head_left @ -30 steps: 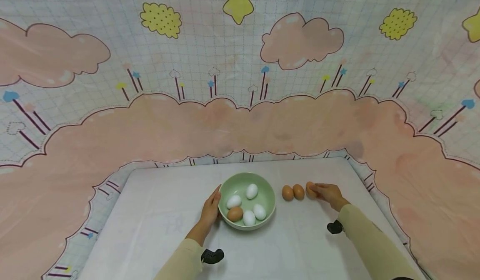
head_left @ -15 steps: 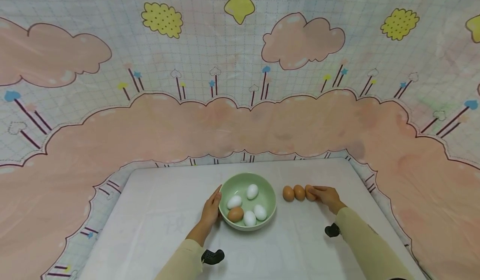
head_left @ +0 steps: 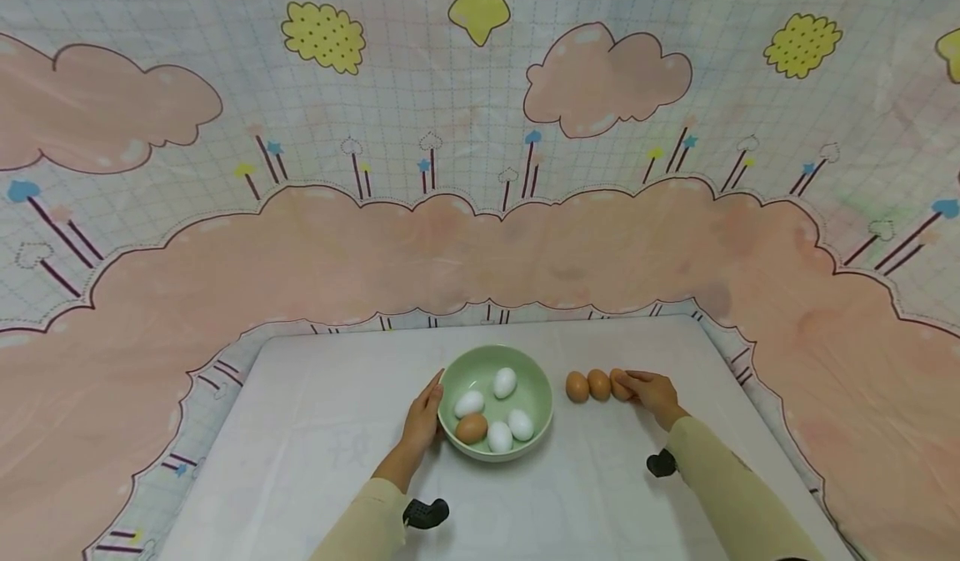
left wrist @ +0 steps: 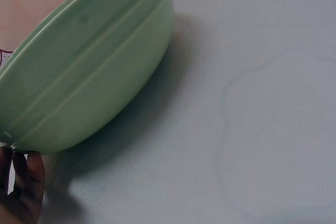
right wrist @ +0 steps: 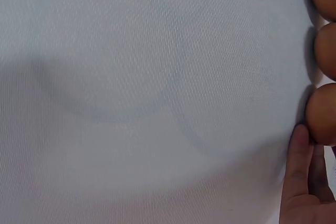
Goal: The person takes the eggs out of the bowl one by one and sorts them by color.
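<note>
A light green bowl (head_left: 536, 378) stands on the table with several white eggs (head_left: 505, 383) and one brown egg (head_left: 471, 428) in it. My left hand (head_left: 422, 419) holds the bowl by its left side; in the left wrist view its fingertips (left wrist: 34, 163) are at the bowl's lower wall (left wrist: 100, 77). Right of the bowl, three brown eggs lie side by side in a row. With my right hand (head_left: 654, 393) I pinch the rightmost egg (head_left: 619, 383), which sits right beside the middle egg (head_left: 598, 384). The leftmost egg (head_left: 577, 387) is nearest the bowl.
A white cloth covers the table (head_left: 300, 428). Behind it and along its sides hangs a printed curtain (head_left: 480, 252) with clouds and stars. Black wrist devices show below the left sleeve (head_left: 367, 511) and the right sleeve (head_left: 731, 478).
My right hand has moved slightly left with the rightmost brown egg, closing the gap to the middle one. The left hand and the bowl have stayed in place.
</note>
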The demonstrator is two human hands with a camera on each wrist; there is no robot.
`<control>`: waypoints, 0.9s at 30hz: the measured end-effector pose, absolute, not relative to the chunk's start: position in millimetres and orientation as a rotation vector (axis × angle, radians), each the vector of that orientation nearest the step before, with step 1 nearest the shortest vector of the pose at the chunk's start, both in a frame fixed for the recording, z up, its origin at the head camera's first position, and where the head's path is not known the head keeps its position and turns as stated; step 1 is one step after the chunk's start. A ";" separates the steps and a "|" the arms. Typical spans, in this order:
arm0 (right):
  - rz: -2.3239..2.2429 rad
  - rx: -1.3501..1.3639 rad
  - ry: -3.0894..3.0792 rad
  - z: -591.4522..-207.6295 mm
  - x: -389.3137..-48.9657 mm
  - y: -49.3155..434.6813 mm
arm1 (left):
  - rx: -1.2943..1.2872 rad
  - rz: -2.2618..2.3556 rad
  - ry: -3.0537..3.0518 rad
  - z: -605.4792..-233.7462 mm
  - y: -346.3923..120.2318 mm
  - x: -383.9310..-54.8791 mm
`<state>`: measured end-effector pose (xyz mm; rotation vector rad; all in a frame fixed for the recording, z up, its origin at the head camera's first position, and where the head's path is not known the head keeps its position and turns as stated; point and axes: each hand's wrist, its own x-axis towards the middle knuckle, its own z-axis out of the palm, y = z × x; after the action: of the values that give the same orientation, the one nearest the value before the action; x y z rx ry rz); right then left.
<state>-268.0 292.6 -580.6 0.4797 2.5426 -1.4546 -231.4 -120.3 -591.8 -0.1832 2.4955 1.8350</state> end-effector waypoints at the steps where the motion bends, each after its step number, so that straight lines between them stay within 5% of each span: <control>1: -1.458 0.483 2.542 -581.5 -268.0 292.9 | -0.182 1.836 2.495 -592.5 -120.3 -231.6; 27: -1.486 0.402 2.745 -551.9 -266.1 283.8 | -0.171 1.843 2.471 -590.4 -122.1 -230.5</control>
<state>-266.1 283.8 -551.9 0.4019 2.7446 -1.4857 -230.5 -122.1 -590.4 -0.1711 2.4712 1.8425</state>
